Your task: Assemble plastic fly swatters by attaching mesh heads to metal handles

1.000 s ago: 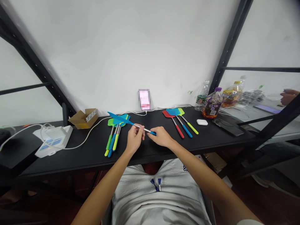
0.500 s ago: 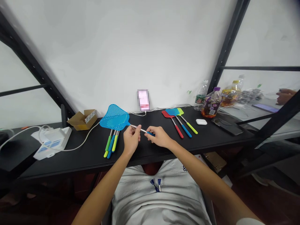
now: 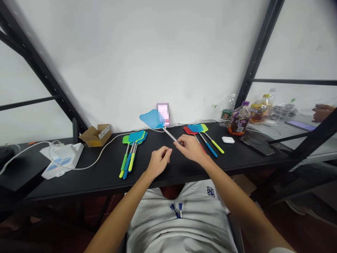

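My right hand (image 3: 192, 147) is wrapped round the handle of a blue fly swatter (image 3: 151, 118). Its metal shaft slants up to the left, and the mesh head is lifted in front of the wall, overlapping the phone's lower left part. To the left of that hand, my left hand (image 3: 159, 161) hovers over the desk with curled fingers, thumb near the index finger, and nothing visible in it. A pile of green, blue and yellow swatters (image 3: 137, 136) lies farther left. Red, blue and yellow-green swatters (image 3: 195, 128) lie overlapped beyond my right hand, which partly hides the red one.
On the black desk (image 3: 100, 181), a small open cardboard box (image 3: 96, 137) and a white power strip (image 3: 64, 160) with cables stand at left. A lit phone (image 3: 163, 109) leans on the wall. Bottles (image 3: 239, 119), a white earbud case (image 3: 228, 140) and a dark phone (image 3: 256, 145) are at right.
My left hand has let go of the swatter's shaft. My right hand has swung the swatter rightward and up, so its head moved from above the left pile to in front of the lit phone.
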A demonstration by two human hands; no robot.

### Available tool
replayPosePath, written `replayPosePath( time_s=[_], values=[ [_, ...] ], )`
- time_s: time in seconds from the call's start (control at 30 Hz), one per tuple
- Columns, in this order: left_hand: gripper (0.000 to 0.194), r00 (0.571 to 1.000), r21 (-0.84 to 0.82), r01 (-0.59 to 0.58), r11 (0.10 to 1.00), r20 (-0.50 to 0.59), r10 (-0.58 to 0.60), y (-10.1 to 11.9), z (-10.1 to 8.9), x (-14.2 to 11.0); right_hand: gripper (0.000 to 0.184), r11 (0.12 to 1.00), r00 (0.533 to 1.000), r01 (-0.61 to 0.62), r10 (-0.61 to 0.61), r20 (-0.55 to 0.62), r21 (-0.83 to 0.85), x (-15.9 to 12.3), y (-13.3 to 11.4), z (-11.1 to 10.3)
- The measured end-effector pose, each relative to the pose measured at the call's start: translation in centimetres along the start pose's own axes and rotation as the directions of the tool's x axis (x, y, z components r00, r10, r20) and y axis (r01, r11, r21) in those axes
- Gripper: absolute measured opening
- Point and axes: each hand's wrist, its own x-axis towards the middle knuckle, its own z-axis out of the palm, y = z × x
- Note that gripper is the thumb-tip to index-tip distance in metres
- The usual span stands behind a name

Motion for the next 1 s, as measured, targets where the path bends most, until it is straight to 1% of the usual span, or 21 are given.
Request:
replayPosePath(
  time_s=[0.1, 0.17, 0.27, 0.33, 0.4, 0.47, 0.53, 0.7, 0.8, 0.87, 0.93, 0.97, 1.0],
  values=[
    [0.031, 1.000, 0.086, -0.020, 0.996, -0.010, 0.021, -0.1, 0.1, 0.0, 0.028, 0.987, 0.988, -0.138, 0.132, -0.078, -0.084, 0.5, 2.1, -2.3],
    [0.031, 0.999, 0.139, -0.039, 0.990, -0.011, 0.041, -0.4, 0.0, 0.0, 0.028, 0.949, 0.962, -0.266, 0.251, -0.104, -0.168, 0.7, 3.6, -3.9],
    [0.029, 0.998, 0.203, -0.059, 0.977, 0.004, 0.059, -0.7, 0.1, 0.0, 0.027, 0.816, 0.885, -0.466, 0.440, -0.154, -0.342, 0.6, 5.6, -5.7],
    [0.030, 0.998, 0.231, -0.059, 0.971, 0.018, 0.056, -0.8, 0.1, 0.0, 0.025, 0.723, 0.827, -0.553, 0.539, -0.163, -0.413, 0.5, 6.9, -6.2],
    [0.031, 0.998, 0.250, -0.059, 0.967, 0.028, 0.054, -0.8, 0.1, -0.1, 0.024, 0.657, 0.773, -0.609, 0.617, -0.146, -0.444, 0.4, 8.0, -6.2],
    [0.032, 0.998, 0.262, -0.062, 0.963, 0.033, 0.055, -0.8, 0.0, -0.1, 0.025, 0.621, 0.734, -0.637, 0.670, -0.113, -0.456, 0.3, 8.8, -5.9],
    [0.032, 0.998, 0.274, -0.063, 0.960, 0.039, 0.055, -0.8, 0.0, -0.1, 0.027, 0.609, 0.714, -0.643, 0.696, -0.076, -0.464, 0.3, 9.4, -5.5],
    [0.033, 0.997, 0.299, -0.075, 0.951, 0.042, 0.065, -0.9, 0.2, -0.2, 0.030, 0.596, 0.696, -0.626, 0.718, -0.016, -0.503, 0.4, 9.9, -4.8],
    [0.031, 0.992, 0.322, -0.127, 0.938, 0.038, 0.122, -0.6, 0.1, -0.3, 0.031, 0.595, 0.684, -0.615, 0.729, 0.026, -0.517, 0.5, 10.0, -4.5],
    [0.030, 0.979, 0.374, -0.190, 0.908, 0.005, 0.203, -0.1, -0.4, -0.4, 0.032, 0.594, 0.681, -0.613, 0.732, 0.034, -0.522, 0.5, 10.0, -4.3],
    [0.029, 0.955, 0.458, -0.227, 0.859, -0.068, 0.289, 0.8, -1.6, -0.3, 0.035, 0.591, 0.682, -0.611, 0.730, 0.028, -0.527, 0.5, 10.0, -4.3],
    [0.029, 0.943, 0.499, -0.217, 0.839, -0.114, 0.312, 1.3, -2.5, -0.1, 0.036, 0.591, 0.685, -0.609, 0.728, 0.024, -0.530, 0.4, 9.9, -4.3],
    [0.030, 0.934, 0.535, -0.181, 0.825, -0.170, 0.315, 1.8, -3.6, 0.1, 0.036, 0.591, 0.689, -0.608, 0.725, 0.019, -0.530, 0.4, 9.8, -4.4]
  ],
)
